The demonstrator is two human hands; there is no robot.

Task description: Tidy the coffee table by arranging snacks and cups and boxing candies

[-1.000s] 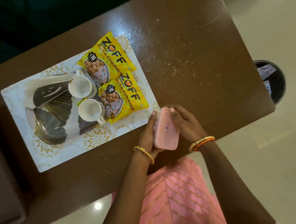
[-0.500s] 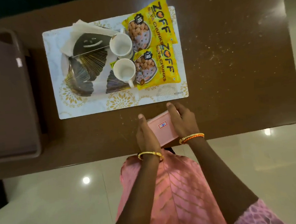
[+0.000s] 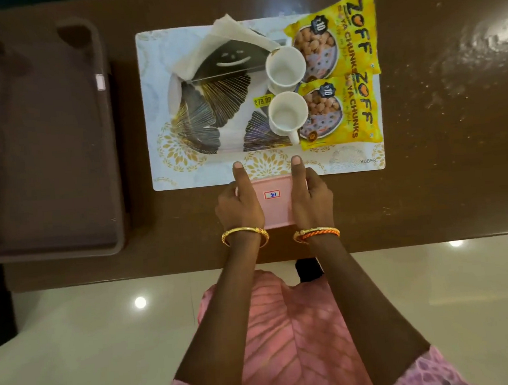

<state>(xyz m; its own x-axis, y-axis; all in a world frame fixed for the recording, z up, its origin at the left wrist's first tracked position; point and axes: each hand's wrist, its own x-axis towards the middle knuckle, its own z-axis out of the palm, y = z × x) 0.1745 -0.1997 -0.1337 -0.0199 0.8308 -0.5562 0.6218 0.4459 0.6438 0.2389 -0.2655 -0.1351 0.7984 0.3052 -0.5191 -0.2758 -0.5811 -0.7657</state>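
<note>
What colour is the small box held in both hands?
Pink box, with a small red-bordered label, seen in the head view.

Right of the white gold-patterned placemat (image 3: 347, 163) the brown wooden table (image 3: 442, 149) lies bare and open, while the two white ceramic cups (image 3: 286, 92), two yellow snack packets (image 3: 346, 71) and dark plastic tray (image 3: 41, 141) crowd the middle and left.

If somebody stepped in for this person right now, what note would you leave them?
Left hand and right hand: both grip the closed pink box by its sides, index fingers stretched over the mat's near edge.
Box: on the table, against the placemat.
Done: two white cups and two yellow snack packets sit together on the mat beside the napkin holder.
Left: give the box its final spot. Whether candies are inside cannot be seen.
</note>
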